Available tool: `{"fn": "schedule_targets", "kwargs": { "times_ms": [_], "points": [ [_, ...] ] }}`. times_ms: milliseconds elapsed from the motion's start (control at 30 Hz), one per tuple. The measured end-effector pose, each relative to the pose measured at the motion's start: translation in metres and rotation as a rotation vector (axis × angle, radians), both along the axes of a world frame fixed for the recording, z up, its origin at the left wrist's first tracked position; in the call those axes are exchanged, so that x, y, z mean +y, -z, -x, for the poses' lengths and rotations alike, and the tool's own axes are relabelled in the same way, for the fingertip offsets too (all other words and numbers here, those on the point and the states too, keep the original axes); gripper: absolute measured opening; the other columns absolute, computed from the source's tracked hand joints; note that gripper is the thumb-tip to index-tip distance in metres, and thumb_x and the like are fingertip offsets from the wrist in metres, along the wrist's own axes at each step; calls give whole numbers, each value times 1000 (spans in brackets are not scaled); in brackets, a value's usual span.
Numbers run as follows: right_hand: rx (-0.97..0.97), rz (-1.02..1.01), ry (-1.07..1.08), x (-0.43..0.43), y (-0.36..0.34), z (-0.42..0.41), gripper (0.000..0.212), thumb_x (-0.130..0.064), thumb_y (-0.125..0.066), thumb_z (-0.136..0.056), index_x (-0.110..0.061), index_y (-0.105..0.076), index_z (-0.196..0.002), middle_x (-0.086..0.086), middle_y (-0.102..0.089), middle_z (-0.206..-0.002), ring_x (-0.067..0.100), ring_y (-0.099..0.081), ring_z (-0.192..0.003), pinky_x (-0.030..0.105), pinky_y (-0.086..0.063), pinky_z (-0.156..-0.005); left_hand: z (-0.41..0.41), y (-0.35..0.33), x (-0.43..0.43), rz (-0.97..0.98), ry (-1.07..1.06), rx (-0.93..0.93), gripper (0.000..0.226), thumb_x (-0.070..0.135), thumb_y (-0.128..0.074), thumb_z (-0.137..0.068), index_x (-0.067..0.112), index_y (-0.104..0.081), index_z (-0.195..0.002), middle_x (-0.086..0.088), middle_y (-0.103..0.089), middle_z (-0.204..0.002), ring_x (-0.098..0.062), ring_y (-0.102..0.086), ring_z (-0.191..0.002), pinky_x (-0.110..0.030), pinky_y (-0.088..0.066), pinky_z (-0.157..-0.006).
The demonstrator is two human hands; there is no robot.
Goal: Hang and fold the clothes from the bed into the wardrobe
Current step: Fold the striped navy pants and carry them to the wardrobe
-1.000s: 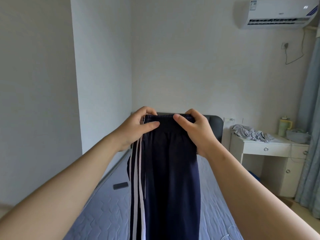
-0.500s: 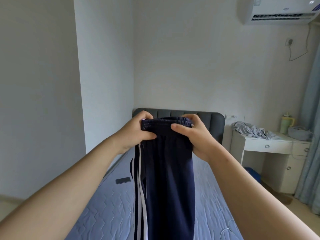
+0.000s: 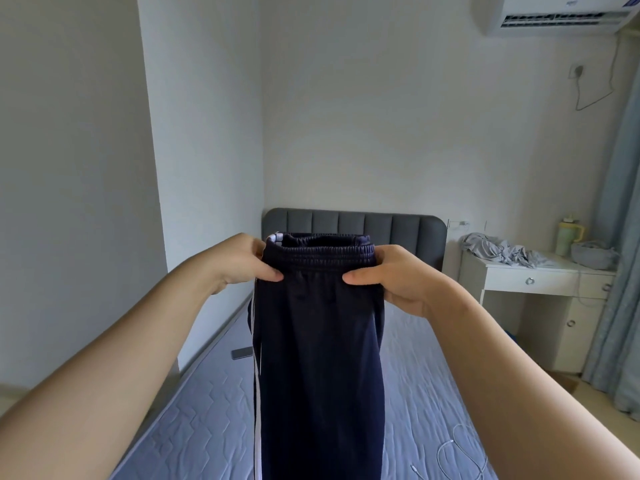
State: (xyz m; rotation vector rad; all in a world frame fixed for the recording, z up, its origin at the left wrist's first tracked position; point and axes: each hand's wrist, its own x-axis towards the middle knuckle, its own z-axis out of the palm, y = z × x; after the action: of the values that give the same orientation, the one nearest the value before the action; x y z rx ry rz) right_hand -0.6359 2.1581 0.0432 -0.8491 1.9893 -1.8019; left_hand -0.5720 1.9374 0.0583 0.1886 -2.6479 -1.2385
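Trousers (image 3: 318, 341), dark navy with white stripes down the left seam, hung straight down from both hands in the middle of the view, above the bed (image 3: 194, 427) and in front of its grey padded headboard (image 3: 398, 226). The left hand (image 3: 242, 261) pinched the left end of the gathered waistband (image 3: 322, 254), thumb on the near side of the cloth and fingers curled behind it. The right hand (image 3: 391, 278) pinched the right end in the same way, its thumb pressed flat just under the elastic. The waistband was stretched level between the two hands, and its top stood slightly open. The legs lay one over the other and ran out of the bottom of the view, so their ends could not be seen.

The bed had a bare bluish quilted mattress. A dark phone (image 3: 242, 353) lay on it near the left wall, and a white cable (image 3: 457, 448) lay looped on it at the lower right. Beside the headboard on the right stood a white counter (image 3: 540, 282) with drawers. A crumpled grey garment (image 3: 502, 251) lay on top of it, with a pale green cup (image 3: 566, 239) and a grey bowl-shaped thing (image 3: 592, 254) further right. A blue-grey curtain (image 3: 620, 271) hung at the right edge, and an air conditioner (image 3: 561, 12) was mounted high on the wall above.
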Motion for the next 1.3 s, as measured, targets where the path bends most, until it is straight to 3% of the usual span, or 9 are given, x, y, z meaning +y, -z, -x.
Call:
{"fn": "schedule_targets", "kwargs": {
  "times_ms": [200,300,400,500,633,767,867,1100,1300],
  "points": [
    [144,-162,172,3,-10,10,11,-27,-70,-82,-18,-70,-88,-6,-70,-80,11,-63,-74,22,-48,-65,1,0,-11,-300,30,58,12,15,-57,-91,26,-60,-95,6,-46,-70,-4,-27,-42,-15,-16,-39],
    [241,-420,229,-6,11,25,9,-23,-64,-88,-15,-66,-85,-4,-45,-53,10,-33,-43,17,-22,-41,17,21,-14,-258,-43,-156,33,23,-52,-95,28,-46,-127,-3,-55,-121,-4,-50,-40,-15,-39,-36],
    [86,-452,251,-23,36,39,6,-19,-53,-95,-15,-57,-96,0,-52,-65,16,-46,-39,18,-35,-32,38,44,-11,-344,-24,-287,28,22,-45,-99,27,-41,-126,-7,-35,-146,-23,-68,-68,-29,-59,-58],
    [-12,-265,401,-47,41,68,6,-23,-46,-97,-19,-50,-98,4,-57,-88,28,-62,-59,29,-53,-50,72,41,-16,-366,-78,-134,29,22,-43,-99,25,-40,-129,0,-47,-128,-31,-61,-88,-41,-50,-82],
    [307,-39,632,-69,9,94,14,-20,-43,-97,-17,-43,-82,1,-50,-76,15,-46,-64,14,-36,-50,101,3,-26,-299,-76,259,11,20,-44,-98,21,-47,-109,4,-53,-94,-18,-52,-84,-26,-41,-73],
    [383,18,595,-75,-21,104,7,-24,-44,-96,-20,-48,-92,-6,-53,-81,23,-61,-87,24,-45,-65,103,-24,-39,-281,-36,256,4,28,-46,-97,31,-45,-99,4,-55,-103,-24,-57,-92,-28,-46,-77],
    [433,101,618,-79,-33,100,8,-22,-43,-97,-20,-48,-90,-8,-52,-78,18,-55,-79,20,-39,-55,99,-38,-42,-242,-90,449,10,27,-46,-97,30,-46,-87,9,-54,-92,-21,-57,-91,-19,-46,-70],
    [478,225,611,-79,-59,76,25,-24,-46,-95,-27,-40,-71,-10,-45,-70,7,-41,-62,19,-33,-54,72,-62,-32,-276,-121,476,23,30,-43,-98,22,-45,-119,7,-53,-95,-19,-60,-80,-25,-50,-77],
    [498,320,621,-68,-75,48,22,-25,-48,-93,-23,-45,-72,-10,-47,-67,6,-41,-60,21,-33,-55,37,-78,-16,-239,-166,527,11,32,-45,-96,23,-49,-93,5,-41,-71,-12,-37,-56,-22,-41,-58]
  ]
}}
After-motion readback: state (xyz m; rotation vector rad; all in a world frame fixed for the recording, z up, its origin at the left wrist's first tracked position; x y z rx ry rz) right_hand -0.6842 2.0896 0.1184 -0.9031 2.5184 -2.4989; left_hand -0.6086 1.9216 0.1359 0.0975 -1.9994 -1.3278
